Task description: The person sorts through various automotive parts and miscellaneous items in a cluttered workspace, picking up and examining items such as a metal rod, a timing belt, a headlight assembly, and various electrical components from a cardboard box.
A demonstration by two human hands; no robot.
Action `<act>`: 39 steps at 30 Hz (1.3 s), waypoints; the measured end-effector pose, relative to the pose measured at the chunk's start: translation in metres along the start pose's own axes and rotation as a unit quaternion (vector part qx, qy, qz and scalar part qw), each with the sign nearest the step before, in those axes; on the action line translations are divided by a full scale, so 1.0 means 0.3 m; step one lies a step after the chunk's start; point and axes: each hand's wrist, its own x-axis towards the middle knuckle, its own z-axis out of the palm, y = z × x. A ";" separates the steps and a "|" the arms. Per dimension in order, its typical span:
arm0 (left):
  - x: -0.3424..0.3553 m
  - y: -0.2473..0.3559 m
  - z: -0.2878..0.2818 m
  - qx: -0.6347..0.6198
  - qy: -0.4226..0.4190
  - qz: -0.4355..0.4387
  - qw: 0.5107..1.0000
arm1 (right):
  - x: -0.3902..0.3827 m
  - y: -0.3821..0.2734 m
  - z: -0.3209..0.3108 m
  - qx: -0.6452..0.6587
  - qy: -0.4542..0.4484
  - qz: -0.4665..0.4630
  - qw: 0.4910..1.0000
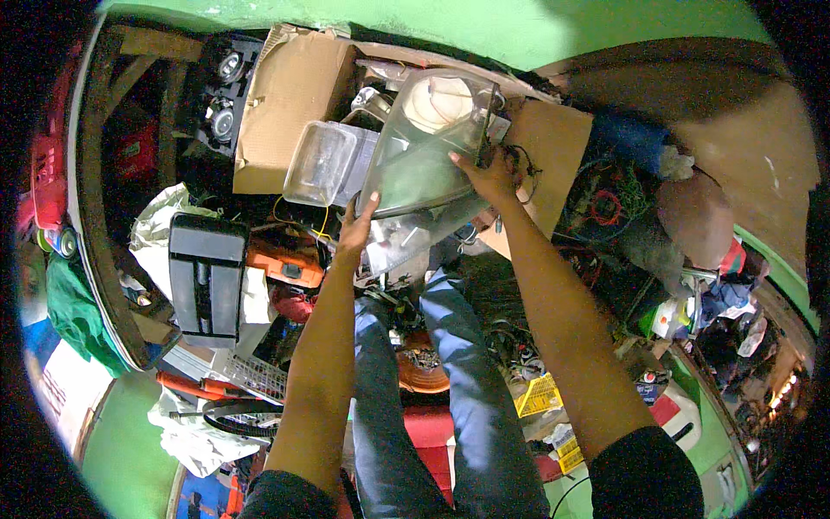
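Observation:
My left hand (359, 223) grips the lower left corner of a large clear, slightly greenish curved panel (411, 169), thumb against its edge. My right hand (487, 177) grips the panel at its right side, thumb over the rim and fingers mostly behind it. A round white object (437, 99) shows at or through the upper part of the panel. Left of it lie a clear rectangular container (320, 160) and an open cardboard box (281, 112). Below the panel are more clear plastic pieces (393, 251).
My legs (458, 372) stand amid clutter: a grey case (205, 277), an orange case (285, 262), a terracotta dish (419, 372), tangled cables (605, 208) and yellow packets (536, 398). A cardboard sheet (553, 147) lies at right. A green wall (441, 22) runs along the back.

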 end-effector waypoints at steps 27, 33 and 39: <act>-0.832 -0.307 -0.530 -0.200 0.174 0.239 0.934 | -0.666 -0.218 0.070 0.220 -0.095 -0.234 0.942; -0.914 -0.326 -1.016 -0.102 0.228 0.272 0.929 | -0.838 -0.568 0.215 0.391 -0.276 -0.170 0.861; -1.140 -0.401 -1.357 -0.127 0.293 0.272 0.908 | -1.074 -0.846 0.373 0.380 -0.353 -0.235 0.822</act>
